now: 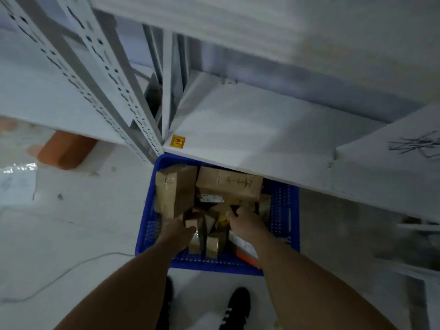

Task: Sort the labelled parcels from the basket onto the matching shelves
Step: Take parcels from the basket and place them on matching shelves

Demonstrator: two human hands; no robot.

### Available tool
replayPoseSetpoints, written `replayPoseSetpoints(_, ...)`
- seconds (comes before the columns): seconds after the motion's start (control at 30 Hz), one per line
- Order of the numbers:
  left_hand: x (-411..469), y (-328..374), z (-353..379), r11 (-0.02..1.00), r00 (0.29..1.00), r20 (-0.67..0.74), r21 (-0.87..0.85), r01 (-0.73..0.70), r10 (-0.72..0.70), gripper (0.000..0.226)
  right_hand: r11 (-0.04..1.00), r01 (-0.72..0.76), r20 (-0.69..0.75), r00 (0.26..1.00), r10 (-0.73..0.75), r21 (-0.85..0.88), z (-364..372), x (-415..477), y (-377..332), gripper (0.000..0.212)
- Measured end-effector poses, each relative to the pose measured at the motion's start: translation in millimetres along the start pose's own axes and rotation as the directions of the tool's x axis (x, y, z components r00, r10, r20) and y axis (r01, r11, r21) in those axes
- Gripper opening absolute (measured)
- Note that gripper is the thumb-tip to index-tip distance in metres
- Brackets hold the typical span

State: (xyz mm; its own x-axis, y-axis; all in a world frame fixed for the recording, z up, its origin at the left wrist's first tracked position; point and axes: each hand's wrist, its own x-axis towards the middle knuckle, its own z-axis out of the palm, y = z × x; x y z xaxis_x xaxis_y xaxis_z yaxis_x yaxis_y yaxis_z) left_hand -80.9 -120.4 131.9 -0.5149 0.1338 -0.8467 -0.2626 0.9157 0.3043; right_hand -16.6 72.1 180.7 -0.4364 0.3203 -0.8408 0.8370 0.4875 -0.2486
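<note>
A blue plastic basket (pixel 284 210) stands on the floor, partly under the lowest white shelf (pixel 250 129). It holds several brown cardboard parcels. A tall box (pixel 175 189) leans at its left, and a flat box (pixel 229 183) with handwritten numbers lies at the back. Both my hands are down inside the basket. My left hand (pixel 177 231) grips a small brown parcel (pixel 196 236) standing beside the tall box. My right hand (pixel 246 222) reaches among the dark parcels in the middle; its fingertips are hidden and blurred.
White slotted shelf uprights (pixel 100 75) rise to the left of the basket. An orange block (pixel 65 150) lies under the left shelf, and a thin cable (pixel 71 267) runs across the floor. My dark shoes (pixel 235 306) stand just behind the basket. A yellow sticker (pixel 177 141) marks the shelf corner.
</note>
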Motion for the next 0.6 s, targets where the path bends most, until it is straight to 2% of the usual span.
replayPoseSetpoints(0.07, 31.7, -22.1, 34.0, 0.986, 0.994, 0.001, -0.126, 0.105, -0.106, 0.041, 1.0, -0.028, 0.094, 0.995, 0.027, 0.009, 31.2, 44.9, 19.4, 0.036)
replayPoseSetpoints(0.17, 81.5, -44.4, 79.4, 0.926, 0.966, 0.048, -0.275, 0.257, -0.254, 0.056, 0.998, -0.063, 0.14, 0.988, 0.059, 0.028, 80.2, 106.3, 44.4, 0.044)
replayPoseSetpoints(0.23, 111.4, -54.2, 102.3, 0.893, 0.955, 0.036, -0.346, 0.289, -0.295, 0.083, 0.991, -0.119, 0.167, 0.98, 0.107, 0.066, 112.9, 140.1, 57.1, 0.053)
replayPoseSetpoints(0.3, 137.4, -62.2, 125.6, 0.864, 0.941, 0.015, -0.391, 0.316, -0.338, 0.096, 0.977, -0.177, 0.167, 0.973, 0.156, 0.118, 144.2, 167.6, 64.7, 0.063)
replayPoseSetpoints(0.4, 160.6, -65.9, 149.6, 0.844, 0.931, -0.042, -0.44, 0.307, -0.361, 0.093, 0.95, -0.239, 0.134, 0.967, 0.215, 0.199, 173.5, 197.1, 71.2, 0.062)
replayPoseSetpoints(0.5, 177.3, -72.4, 165.8, 0.843, 0.95, -0.074, -0.487, 0.23, -0.303, 0.094, 0.913, -0.282, 0.151, 0.957, 0.246, 0.296, 199.3, 218.2, 79.6, 0.035)
replayPoseSetpoints(0.53, 180.1, -73.2, 168.4, 0.844, 0.952, -0.082, -0.49, 0.221, -0.296, 0.091, 0.9, -0.284, 0.18, 0.955, 0.235, 0.332, 207.1, 223.1, 83.2, 0.034)
replayPoseSetpoints(0.6, 183.3, -73.4, 170.8, 0.828, 0.948, -0.102, -0.52, 0.208, -0.302, 0.08, 0.846, -0.32, 0.227, 0.943, 0.243, 0.425, 218.6, 230.5, 90.4, 0.049)
